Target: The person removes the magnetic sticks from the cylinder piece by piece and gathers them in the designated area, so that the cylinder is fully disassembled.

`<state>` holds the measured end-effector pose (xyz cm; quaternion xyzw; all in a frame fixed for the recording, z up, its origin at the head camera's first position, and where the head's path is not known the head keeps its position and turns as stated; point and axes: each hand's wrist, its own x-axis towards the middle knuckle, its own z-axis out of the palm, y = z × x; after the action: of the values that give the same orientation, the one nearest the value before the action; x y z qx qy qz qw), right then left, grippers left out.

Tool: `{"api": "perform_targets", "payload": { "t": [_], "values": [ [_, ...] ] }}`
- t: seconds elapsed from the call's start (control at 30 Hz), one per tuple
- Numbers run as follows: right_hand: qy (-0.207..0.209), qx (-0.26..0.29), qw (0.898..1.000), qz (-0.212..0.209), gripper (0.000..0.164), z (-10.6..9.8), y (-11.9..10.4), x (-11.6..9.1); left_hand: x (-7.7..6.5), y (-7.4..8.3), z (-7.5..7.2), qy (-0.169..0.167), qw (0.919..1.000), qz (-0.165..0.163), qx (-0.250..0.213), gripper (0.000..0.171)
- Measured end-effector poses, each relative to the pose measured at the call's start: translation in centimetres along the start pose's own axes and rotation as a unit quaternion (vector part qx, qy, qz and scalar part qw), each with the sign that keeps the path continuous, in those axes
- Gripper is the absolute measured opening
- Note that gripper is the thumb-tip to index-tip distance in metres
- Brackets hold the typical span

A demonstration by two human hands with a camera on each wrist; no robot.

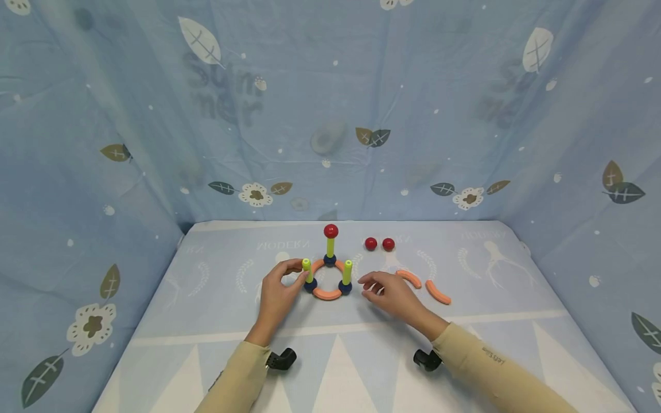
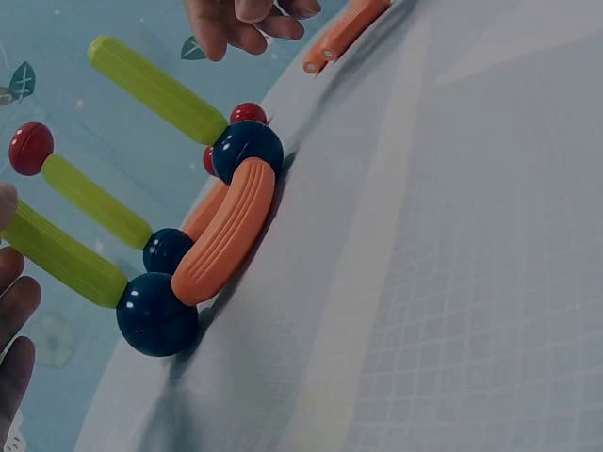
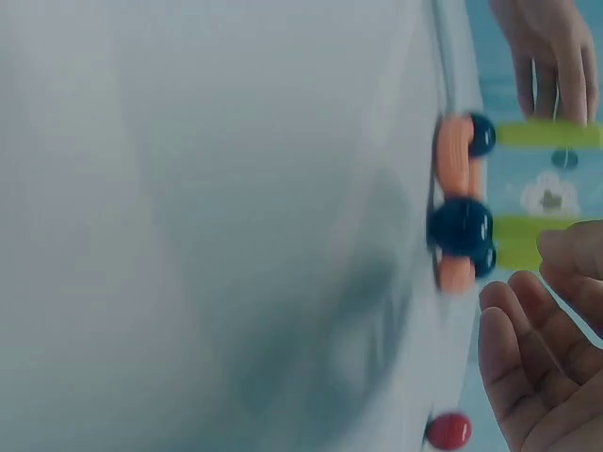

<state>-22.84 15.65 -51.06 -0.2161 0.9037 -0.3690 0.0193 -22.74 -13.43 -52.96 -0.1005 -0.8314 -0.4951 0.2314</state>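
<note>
In the head view, a ring of curved orange pieces [image 1: 327, 295] and dark blue balls [image 1: 345, 287] lies on the table, with three yellow-green rods standing on the balls. A red ball [image 1: 331, 231] tops the back rod [image 1: 330, 248]. My left hand [image 1: 279, 291] is at the left rod [image 1: 307, 269], thumb and fingers pinching its upper part. To the right of the ring, my right hand [image 1: 389, 293] hovers apart from the right rod [image 1: 348, 272], fingers loosely bent and holding nothing. The right wrist view shows those fingers [image 3: 542, 353] with nothing between them.
Two loose red balls [image 1: 379, 244] lie at the back, right of the ring. Two loose curved orange pieces [image 1: 438, 292] rest beyond my right hand. A patterned blue cloth [image 1: 330, 115] hangs around the table's back and sides. Black wrist devices [image 1: 282, 359] show by both sleeves.
</note>
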Motion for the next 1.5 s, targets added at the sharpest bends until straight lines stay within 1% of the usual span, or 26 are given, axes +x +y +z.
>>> {"api": "perform_targets", "payload": {
  "t": [0.23,0.4,0.57,0.77,0.87,0.97,1.1,1.27,1.5],
  "values": [
    [-0.016,0.033,0.999,-0.030,0.027,2.5,-1.9,-0.3,0.0,0.0,0.1,-0.006,0.9999,-0.012,-0.002,0.026],
    [-0.016,0.047,0.997,-0.051,0.032,4.4,-3.0,0.1,0.2,-0.2,0.0,0.001,0.9999,-0.012,0.003,0.023],
    [-0.001,0.054,0.997,-0.060,0.033,6.1,-3.8,0.8,0.4,-0.3,0.0,0.001,0.9999,-0.015,-0.002,0.022],
    [0.039,0.027,0.997,-0.068,0.035,7.6,-4.6,1.9,0.5,-0.5,-0.1,0.000,0.9999,-0.013,-0.011,0.021],
    [0.058,0.014,0.996,-0.065,0.035,8.1,-4.8,2.5,0.5,-0.5,-0.1,0.000,0.9999,-0.009,-0.011,0.021],
    [0.068,0.004,0.996,-0.056,0.035,8.5,-5.0,3.1,0.5,-0.5,-0.1,-0.002,0.9999,-0.006,-0.010,0.023],
    [0.069,-0.009,0.997,-0.043,0.035,9.1,-5.2,3.8,0.5,-0.5,-0.1,-0.007,0.9999,-0.007,-0.007,0.024],
    [0.070,-0.025,0.997,-0.026,0.035,9.8,-5.3,4.6,0.5,-0.5,-0.1,-0.004,0.9999,-0.011,0.001,0.023],
    [0.075,-0.027,0.997,0.001,0.034,10.1,-5.4,5.3,0.5,-0.5,-0.1,-0.004,0.9998,-0.019,0.003,0.022]
  ]
}}
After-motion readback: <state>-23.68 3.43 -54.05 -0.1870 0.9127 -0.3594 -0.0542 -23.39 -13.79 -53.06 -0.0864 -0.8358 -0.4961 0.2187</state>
